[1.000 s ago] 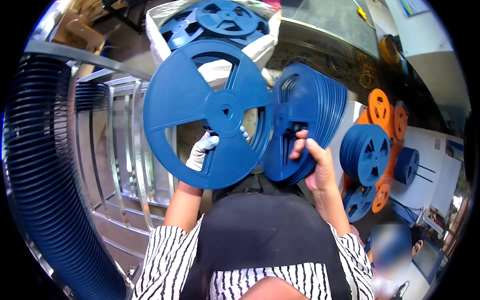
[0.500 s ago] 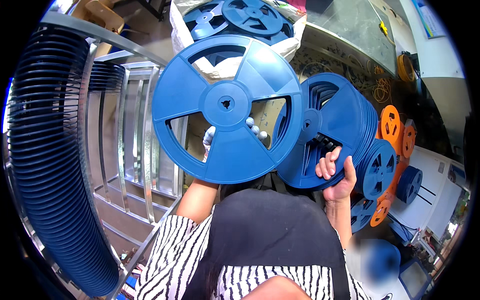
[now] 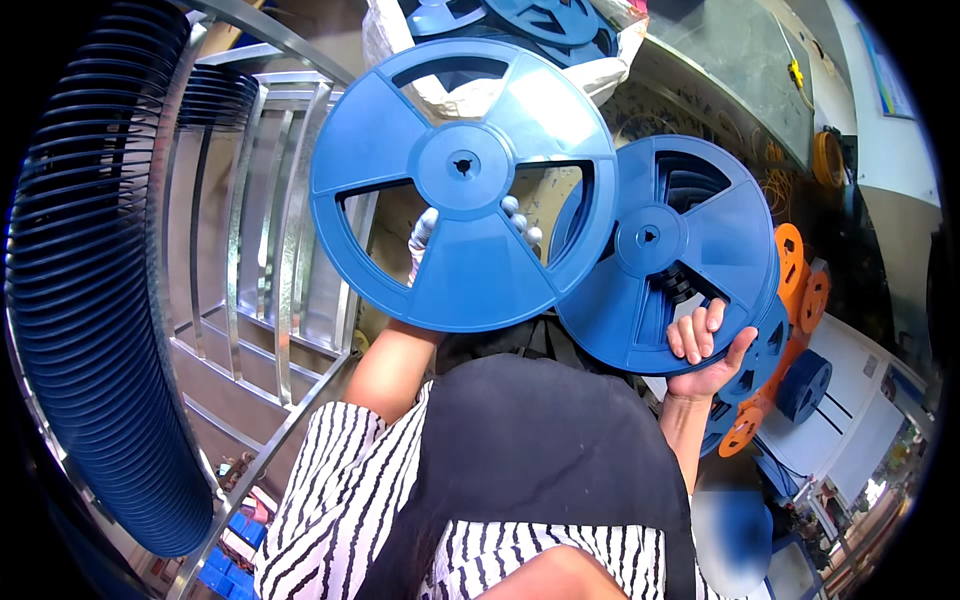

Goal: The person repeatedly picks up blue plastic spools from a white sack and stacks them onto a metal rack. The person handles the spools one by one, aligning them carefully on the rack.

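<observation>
A large blue plastic reel [image 3: 463, 260] with three open windows faces me at chest height. My left hand [image 3: 421, 236], in a pale glove or finger covers, is closed on it from behind; fingertips show through two lower windows, while the palm is hidden. To the right, a second blue reel [image 3: 715, 235] faces me, with more reels partly visible behind it. My bare right hand [image 3: 700, 350] grips its lower right rim, fingers curled into a window and thumb outside. The left reel overlaps the second one's left edge.
A long row of dark blue discs [image 3: 95, 300] stands along a metal rack [image 3: 235, 230] at left. Beyond the reels, a white sack [image 3: 480, 98] holds more blue reels. At right are orange reels [image 3: 790, 258], another blue reel stack [image 3: 804, 386] and a coiled yellow cable [image 3: 827, 160].
The reel at my right hand has turned to face me more squarely, hiding most of the stack's side. My right hand has moved right with it. The left reel sits slightly higher in view.
</observation>
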Tool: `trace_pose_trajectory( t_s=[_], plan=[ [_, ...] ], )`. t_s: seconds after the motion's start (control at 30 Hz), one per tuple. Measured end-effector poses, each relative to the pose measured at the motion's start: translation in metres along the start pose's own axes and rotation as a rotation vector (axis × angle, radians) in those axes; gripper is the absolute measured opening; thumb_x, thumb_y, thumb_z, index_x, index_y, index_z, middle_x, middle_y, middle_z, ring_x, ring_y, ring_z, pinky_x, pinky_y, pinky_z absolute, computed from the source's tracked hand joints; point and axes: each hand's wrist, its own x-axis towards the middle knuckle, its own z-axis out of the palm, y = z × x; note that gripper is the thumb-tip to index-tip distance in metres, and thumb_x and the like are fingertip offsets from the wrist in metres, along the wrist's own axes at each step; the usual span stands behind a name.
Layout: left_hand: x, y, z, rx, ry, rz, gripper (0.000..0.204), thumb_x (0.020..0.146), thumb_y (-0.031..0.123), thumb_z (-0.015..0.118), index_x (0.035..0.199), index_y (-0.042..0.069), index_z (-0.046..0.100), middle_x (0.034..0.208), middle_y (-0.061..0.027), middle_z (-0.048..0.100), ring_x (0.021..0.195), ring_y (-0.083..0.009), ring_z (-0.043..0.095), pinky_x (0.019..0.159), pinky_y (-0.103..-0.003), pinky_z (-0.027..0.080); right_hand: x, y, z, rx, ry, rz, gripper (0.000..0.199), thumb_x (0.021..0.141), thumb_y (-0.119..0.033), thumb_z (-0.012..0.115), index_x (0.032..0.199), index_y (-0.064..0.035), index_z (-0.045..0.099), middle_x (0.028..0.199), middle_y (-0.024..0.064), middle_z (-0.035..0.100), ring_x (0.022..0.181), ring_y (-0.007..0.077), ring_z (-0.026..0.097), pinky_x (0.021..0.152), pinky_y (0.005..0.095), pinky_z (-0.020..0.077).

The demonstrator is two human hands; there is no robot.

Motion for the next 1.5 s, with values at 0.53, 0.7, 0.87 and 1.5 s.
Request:
trace_pose_trajectory(
  t_s=[0.53,0.7,0.87,1.5],
  plan=[
    [-0.023,0.021,-0.011,0.293,0.179,0.232,0.066,0.084,0.039,0.066,0.126,-0.005,0.041,0.113,-0.0146,0.054,0.115,-0.0269,0.052,0.115,-0.044,0.03,-0.01,-0.001,-0.05,0.211,-0.174,-0.05,0.049,0.086,-0.058,0.059,0.08,-0.0091,0.051,0.056,-0.0035,0.049,0.047,0.0063,0.046,0.047,0.0226,0.0349],
    [-0.024,0.018,0.001,0.277,0.196,0.189,0.076,0.085,0.038,0.065,0.138,-0.006,0.033,0.128,-0.0193,0.049,0.122,-0.0299,0.049,0.114,-0.044,0.029,-0.011,-0.002,-0.048,0.195,-0.195,-0.038,0.049,0.086,-0.058,0.058,0.08,-0.0095,0.051,0.056,-0.0036,0.049,0.047,0.0061,0.046,0.045,0.0219,0.0346],
    [-0.021,0.012,0.004,0.281,0.381,0.169,0.072,0.085,0.035,0.064,0.138,-0.004,0.036,0.132,-0.0198,0.05,0.123,-0.031,0.049,0.109,-0.045,0.036,-0.009,-0.004,-0.047,0.163,-0.253,-0.027,0.049,0.087,-0.058,0.057,0.08,-0.01,0.051,0.055,-0.0043,0.049,0.047,0.005,0.047,0.044,0.0204,0.0352],
    [-0.004,-0.017,-0.025,1.033,0.486,0.093,0.057,0.083,0.028,0.071,0.129,0.004,0.046,0.103,-0.0052,0.059,0.085,-0.0123,0.057,0.07,-0.023,0.047,0.004,0.004,-0.021,0.037,-0.247,0.068,0.051,0.084,-0.061,0.059,0.079,-0.0106,0.052,0.054,-0.0054,0.048,0.045,0.0059,0.046,0.044,0.021,0.0347]
  ],
)
